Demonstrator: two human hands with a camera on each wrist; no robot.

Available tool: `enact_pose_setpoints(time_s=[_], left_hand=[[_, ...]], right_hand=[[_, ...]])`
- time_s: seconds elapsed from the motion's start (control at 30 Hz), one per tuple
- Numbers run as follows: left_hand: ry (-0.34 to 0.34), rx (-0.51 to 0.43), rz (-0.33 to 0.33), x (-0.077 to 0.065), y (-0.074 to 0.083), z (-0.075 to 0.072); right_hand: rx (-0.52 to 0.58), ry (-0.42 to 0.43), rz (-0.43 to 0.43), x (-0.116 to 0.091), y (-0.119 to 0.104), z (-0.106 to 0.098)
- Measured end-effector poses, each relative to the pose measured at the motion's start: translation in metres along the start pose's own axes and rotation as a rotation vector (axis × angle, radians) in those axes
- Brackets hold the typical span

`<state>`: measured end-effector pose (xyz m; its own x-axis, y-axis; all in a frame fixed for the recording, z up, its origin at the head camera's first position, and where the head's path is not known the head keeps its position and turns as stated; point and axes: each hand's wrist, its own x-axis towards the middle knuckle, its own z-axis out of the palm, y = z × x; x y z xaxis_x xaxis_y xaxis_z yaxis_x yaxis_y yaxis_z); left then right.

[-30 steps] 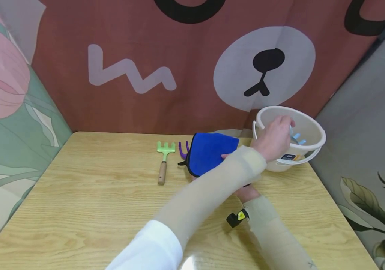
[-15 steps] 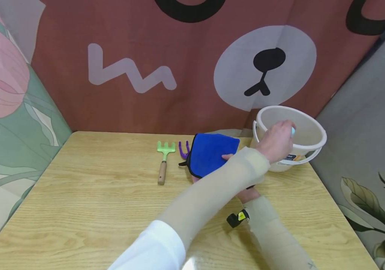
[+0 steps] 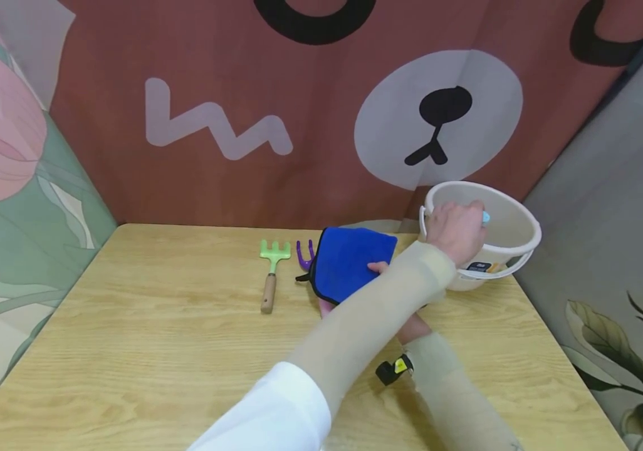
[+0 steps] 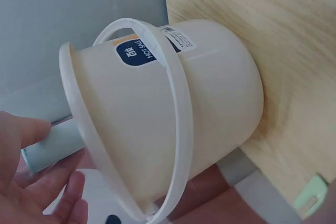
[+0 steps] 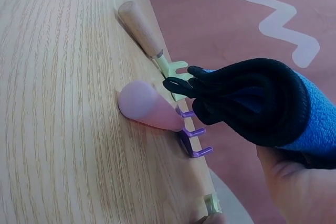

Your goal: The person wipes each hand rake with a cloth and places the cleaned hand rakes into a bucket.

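My left arm crosses over the right one to the white bucket (image 3: 468, 283) at the back right. At its mouth my left hand (image 3: 457, 232) holds a pale blue tool handle (image 4: 55, 144) between thumb and fingers; the tool's other end is hidden inside the bucket. My right hand (image 5: 304, 187) grips a folded blue cloth (image 3: 352, 260) with black edging and a black loop, held over the table. Partly behind the cloth lies a hand rake with purple tines (image 3: 306, 255) and a pink handle (image 5: 149, 108).
A green hand rake (image 3: 275, 254) with a wooden handle lies left of the cloth on the wooden table (image 3: 158, 338). A small pale green piece (image 5: 212, 203) shows at the table's edge in the right wrist view. Printed fabric (image 3: 231, 194) hangs behind.
The pale blue tines seen in the bucket one second ago are out of sight; now only the handle end shows at my left hand. My right hand and the cloth stay about where they were.
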<state>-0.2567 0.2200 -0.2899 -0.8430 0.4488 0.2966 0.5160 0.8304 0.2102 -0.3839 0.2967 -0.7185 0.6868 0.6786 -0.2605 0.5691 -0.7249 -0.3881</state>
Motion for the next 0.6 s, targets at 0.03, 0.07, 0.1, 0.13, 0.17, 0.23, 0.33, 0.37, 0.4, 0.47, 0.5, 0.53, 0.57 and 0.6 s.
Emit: enact_pose_setpoints(time_s=[0.03,0.07,0.1,0.13,0.17,0.23,0.33,0.37,0.4,0.47,0.5,0.53,0.57,0.6], left_hand=[[-0.009,0.019,-0.019,0.001,0.001,0.002],[-0.017,0.033,-0.035,0.001,0.001,0.004],[-0.023,0.045,-0.046,0.001,0.002,0.006],[-0.030,0.056,-0.053,0.001,0.002,0.008],[-0.037,0.063,-0.058,0.001,0.003,0.011],[-0.046,0.075,-0.064,0.001,0.004,0.015],[-0.042,0.076,-0.066,0.002,0.005,0.019],[-0.038,0.073,-0.069,0.002,0.005,0.020],[-0.034,0.071,-0.069,0.002,0.005,0.021],[-0.028,0.065,-0.067,0.002,0.006,0.021],[-0.025,0.066,-0.063,0.002,0.007,0.020],[-0.026,0.066,-0.058,0.002,0.008,0.020],[-0.027,0.064,-0.049,0.001,0.009,0.020],[-0.029,0.060,-0.042,0.000,0.010,0.019]], right_hand=[[0.015,-0.018,0.004,0.001,0.000,0.002],[0.024,-0.027,0.012,-0.001,0.002,-0.003],[0.045,-0.027,0.027,-0.002,0.002,-0.006],[0.021,-0.032,0.029,-0.002,0.003,-0.006],[0.039,-0.039,0.042,-0.001,0.002,-0.005],[0.005,-0.053,0.052,0.002,0.000,0.006],[-0.150,-0.071,0.047,0.009,-0.005,0.026],[-0.186,-0.076,0.056,0.009,-0.007,0.027],[-0.245,-0.081,0.057,0.008,-0.008,0.023],[-0.372,-0.126,0.071,0.001,-0.008,0.000],[-0.318,-0.125,0.101,-0.006,-0.007,-0.019],[-0.158,-0.139,0.141,-0.014,-0.003,-0.044],[-0.043,-0.119,0.161,-0.024,0.001,-0.070],[-0.110,0.021,0.172,-0.029,0.004,-0.083]])
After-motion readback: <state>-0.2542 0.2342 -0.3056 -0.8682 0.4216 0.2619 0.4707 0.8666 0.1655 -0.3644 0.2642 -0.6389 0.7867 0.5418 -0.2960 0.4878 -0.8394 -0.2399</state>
